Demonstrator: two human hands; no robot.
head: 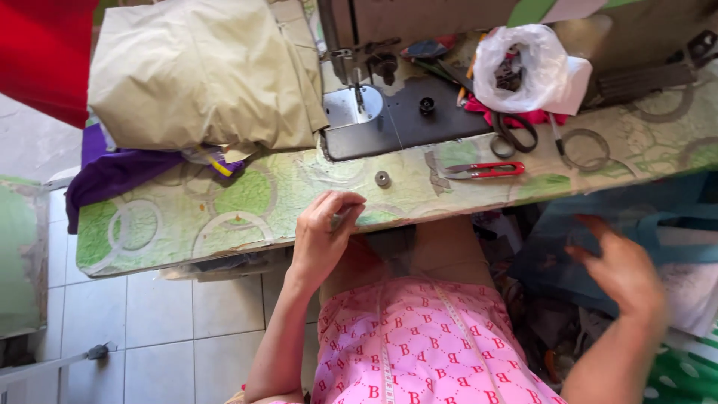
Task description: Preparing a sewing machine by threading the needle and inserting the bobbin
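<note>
Left hand [325,232] pinches something small at the green-patterned desk [224,202] edge; right hand [621,273] hangs open; folded beige cloth [202,75] lies unsewn beside the sewing machine [389,112].

Left hand [323,232] at desk [187,217] front edge, fingers [345,206] curled around something small, can't tell what. Right hand [624,273] off the desk, spread open over blue fabric [673,217] lower right. Sewing machine [396,112] behind; beige cloth [198,75] piled left; red snips [486,170], black scissors [514,135], white bag [527,67] to the right.
</note>
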